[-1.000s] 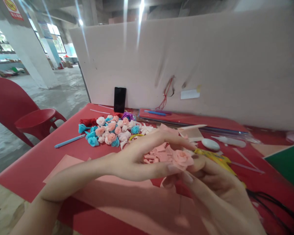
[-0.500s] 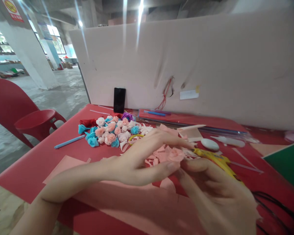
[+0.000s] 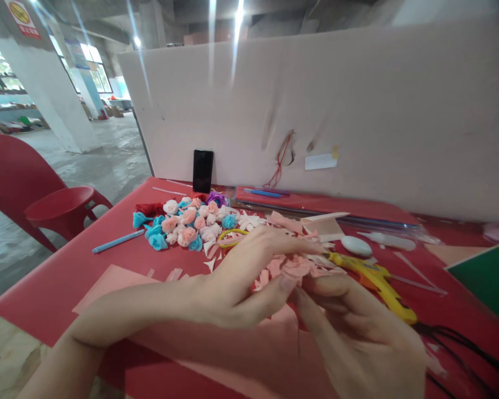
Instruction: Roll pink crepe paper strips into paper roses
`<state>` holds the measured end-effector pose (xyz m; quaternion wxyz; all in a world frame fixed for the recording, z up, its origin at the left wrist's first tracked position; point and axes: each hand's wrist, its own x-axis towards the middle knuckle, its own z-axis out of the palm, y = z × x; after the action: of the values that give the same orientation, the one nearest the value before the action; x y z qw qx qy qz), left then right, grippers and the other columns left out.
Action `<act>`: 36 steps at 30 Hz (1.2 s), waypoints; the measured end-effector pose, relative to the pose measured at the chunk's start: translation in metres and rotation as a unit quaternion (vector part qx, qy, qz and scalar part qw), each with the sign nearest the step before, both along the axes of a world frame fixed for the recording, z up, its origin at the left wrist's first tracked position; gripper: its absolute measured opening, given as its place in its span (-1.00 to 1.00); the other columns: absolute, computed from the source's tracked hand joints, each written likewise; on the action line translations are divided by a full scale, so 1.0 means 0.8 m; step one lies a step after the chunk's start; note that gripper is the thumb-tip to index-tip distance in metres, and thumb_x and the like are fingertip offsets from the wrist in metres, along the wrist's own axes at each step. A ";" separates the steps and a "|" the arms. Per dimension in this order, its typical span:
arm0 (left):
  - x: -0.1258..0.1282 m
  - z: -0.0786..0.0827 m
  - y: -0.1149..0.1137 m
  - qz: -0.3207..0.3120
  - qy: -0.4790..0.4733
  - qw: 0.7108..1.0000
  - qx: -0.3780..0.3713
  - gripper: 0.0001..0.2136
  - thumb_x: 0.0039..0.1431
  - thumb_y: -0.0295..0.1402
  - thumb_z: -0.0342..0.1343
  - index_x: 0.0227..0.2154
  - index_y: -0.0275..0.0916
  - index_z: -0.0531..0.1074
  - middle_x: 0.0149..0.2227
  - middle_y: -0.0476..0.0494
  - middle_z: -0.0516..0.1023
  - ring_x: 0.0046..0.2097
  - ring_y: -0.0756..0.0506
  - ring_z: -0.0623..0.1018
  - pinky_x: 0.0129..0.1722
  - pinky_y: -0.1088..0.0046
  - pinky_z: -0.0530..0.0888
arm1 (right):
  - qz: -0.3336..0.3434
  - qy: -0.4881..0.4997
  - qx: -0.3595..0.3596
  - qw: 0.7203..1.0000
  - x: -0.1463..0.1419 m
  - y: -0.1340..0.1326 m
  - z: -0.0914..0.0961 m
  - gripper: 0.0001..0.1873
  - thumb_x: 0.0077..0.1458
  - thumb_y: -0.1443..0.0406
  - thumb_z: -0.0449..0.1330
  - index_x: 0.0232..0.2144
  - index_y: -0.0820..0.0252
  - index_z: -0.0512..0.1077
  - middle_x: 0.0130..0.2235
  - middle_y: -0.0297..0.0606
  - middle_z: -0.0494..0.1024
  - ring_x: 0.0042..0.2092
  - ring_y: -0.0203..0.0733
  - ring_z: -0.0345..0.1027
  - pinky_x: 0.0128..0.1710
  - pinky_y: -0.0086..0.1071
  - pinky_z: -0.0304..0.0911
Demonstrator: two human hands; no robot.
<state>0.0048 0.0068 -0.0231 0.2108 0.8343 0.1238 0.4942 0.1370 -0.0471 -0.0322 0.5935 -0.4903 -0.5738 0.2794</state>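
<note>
My left hand (image 3: pixel 245 274) and my right hand (image 3: pixel 353 327) meet above the red table (image 3: pixel 58 282), both pinched on a small pink paper rose (image 3: pixel 296 267). The left thumb and fingers close on it from the left, while the right fingers curl up to it from below. A strip of pink paper hangs under the rose. Pink paper scraps (image 3: pixel 316 266) lie on the table just behind the hands.
A pile of pink, white and blue paper roses (image 3: pixel 189 221) lies at the back left with a yellow ring (image 3: pixel 230 237). A yellow glue gun (image 3: pixel 374 280) lies right of my hands. A phone (image 3: pixel 202 170) leans on the board. A blue pen (image 3: pixel 118 240), a pink sheet (image 3: pixel 108 280) and a red chair (image 3: pixel 33 194) sit at the left.
Both hands have lowered slightly toward the table with the rose, which has shifted left. The right fingers have curled lower beneath it.
</note>
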 end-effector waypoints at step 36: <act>0.007 -0.002 0.004 0.156 -0.105 0.960 0.208 -0.67 -0.01 -0.47 0.03 -0.11 -0.27 0.26 -0.28 -0.14 0.42 -0.17 -0.11 0.43 -0.06 0.22 0.39 | -0.101 -0.260 0.196 0.940 0.018 0.001 -0.011 -0.86 0.05 0.38 0.15 -0.38 -0.01 0.40 -0.45 -0.44 0.61 -0.44 -0.22 0.52 -0.38 -0.43 0.43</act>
<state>0.0104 0.0101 -0.0246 -0.0355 0.7734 0.1245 0.6206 0.1516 -0.0462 -0.0408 0.5334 -0.4755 -0.6986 -0.0371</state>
